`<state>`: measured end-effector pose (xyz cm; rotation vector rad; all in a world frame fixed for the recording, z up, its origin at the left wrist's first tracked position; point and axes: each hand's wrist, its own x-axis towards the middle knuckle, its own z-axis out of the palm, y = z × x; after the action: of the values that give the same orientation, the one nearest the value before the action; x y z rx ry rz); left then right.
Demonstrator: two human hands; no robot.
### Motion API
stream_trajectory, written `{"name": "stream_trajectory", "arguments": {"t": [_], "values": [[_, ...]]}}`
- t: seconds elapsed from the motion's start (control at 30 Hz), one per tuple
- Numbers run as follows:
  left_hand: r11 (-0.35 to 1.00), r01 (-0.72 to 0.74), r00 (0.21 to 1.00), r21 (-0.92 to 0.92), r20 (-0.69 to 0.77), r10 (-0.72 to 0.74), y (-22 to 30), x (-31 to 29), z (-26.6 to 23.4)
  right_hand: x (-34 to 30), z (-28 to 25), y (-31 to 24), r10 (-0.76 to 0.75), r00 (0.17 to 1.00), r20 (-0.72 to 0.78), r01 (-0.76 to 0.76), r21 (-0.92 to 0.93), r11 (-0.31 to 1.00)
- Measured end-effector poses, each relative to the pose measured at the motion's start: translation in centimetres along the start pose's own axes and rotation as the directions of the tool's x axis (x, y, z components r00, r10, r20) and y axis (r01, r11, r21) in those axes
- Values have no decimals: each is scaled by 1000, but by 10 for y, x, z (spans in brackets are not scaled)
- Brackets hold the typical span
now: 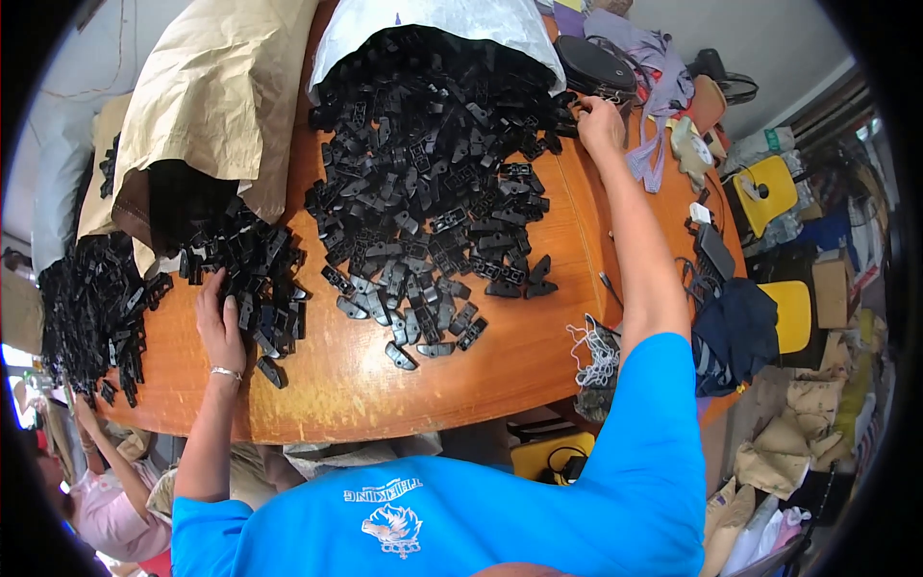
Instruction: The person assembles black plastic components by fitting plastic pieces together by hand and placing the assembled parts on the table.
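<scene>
My left hand (pixel 219 327) rests at the edge of a small heap of black plastic parts (pixel 269 279), its fingers stretched out and touching the nearest pieces. This heap spills from the mouth of a brown paper sack (pixel 216 115). Reaching far to the right, my right hand (pixel 601 123) has its fingers bent together beside a round black bag (pixel 594 67); what they hold, if anything, cannot be made out. Between my arms spreads a large pile of similar black plastic parts (pixel 423 183), pouring from a white sack (pixel 452 21).
Another heap of black parts (pixel 91 317) lies at the far left, near a person in a pink top (pixel 120 505). White cord (pixel 596 356), a dark cloth (pixel 735 327) and a purple-grey cloth (pixel 654 58) lie along the right. Yellow chairs (pixel 769 192) stand beyond the wooden table (pixel 385 404).
</scene>
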<state>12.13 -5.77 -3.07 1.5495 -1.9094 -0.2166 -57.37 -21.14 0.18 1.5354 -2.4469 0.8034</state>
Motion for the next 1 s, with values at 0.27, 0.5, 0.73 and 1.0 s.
{"name": "stream_trajectory", "arguments": {"t": [0.27, 0.5, 0.73, 1.0], "values": [[997, 60, 998, -54, 16, -59, -1, -1, -1, 30, 9, -8, 121, 981, 152, -97, -156, 983], [998, 59, 998, -31, 26, -59, -1, -1, -2, 46, 42, -8, -211, 970, -119, 229, 175, 957], [998, 68, 997, 7, 32, -68, 2, -2, -2, 63, 59, -18, -74, 952, 295, 94, -52, 994], [999, 47, 999, -16, 28, -46, -1, 0, 2, 16, 62, -24, -249, 959, 133, 247, 32, 969]]}}
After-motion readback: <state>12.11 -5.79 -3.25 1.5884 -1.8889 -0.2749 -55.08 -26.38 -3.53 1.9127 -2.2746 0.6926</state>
